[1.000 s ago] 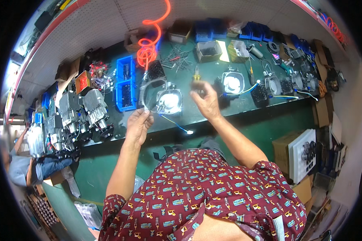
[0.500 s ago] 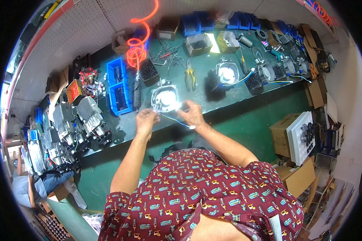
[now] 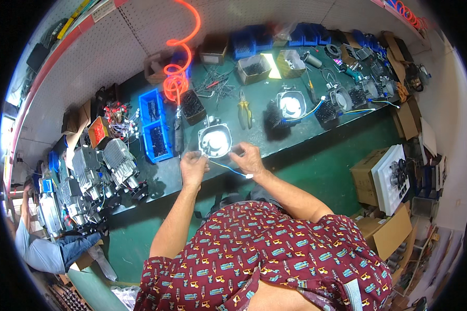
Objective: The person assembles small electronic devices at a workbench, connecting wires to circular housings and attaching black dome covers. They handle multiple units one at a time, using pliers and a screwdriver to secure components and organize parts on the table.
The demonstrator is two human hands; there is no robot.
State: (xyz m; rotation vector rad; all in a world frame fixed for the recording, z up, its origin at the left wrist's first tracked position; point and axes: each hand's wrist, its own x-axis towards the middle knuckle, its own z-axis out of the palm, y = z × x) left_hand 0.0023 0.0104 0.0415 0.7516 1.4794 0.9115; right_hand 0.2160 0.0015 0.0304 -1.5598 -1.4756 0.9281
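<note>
On the green bench's near edge sits a round metal motor housing (image 3: 216,140), its open side up and glaring white inside. My left hand (image 3: 194,169) is closed at its near-left corner, fingertips pinched together; what lies between them is too small to make out. At the near-right rim, my right hand (image 3: 249,159) grips the housing between thumb and fingers. A thin blue-and-white wire (image 3: 225,166) runs from the housing under my hands to a small white connector (image 3: 249,176) below my right wrist. Behind the housing lie yellow-handled pliers (image 3: 245,111).
A dark inline screwdriver (image 3: 178,136) hangs on an orange coiled hose (image 3: 176,85), beside blue screw bins (image 3: 156,141). Finned motors (image 3: 120,160) stand left. Another wired housing (image 3: 291,105) sits right. Open boxes (image 3: 254,69) line the back. A co-worker (image 3: 44,251) is far left.
The whole view has shifted slightly. My left fingers have curled more tightly at the housing's corner; my right hand keeps its place at the rim. The co-worker's arm has risen.
</note>
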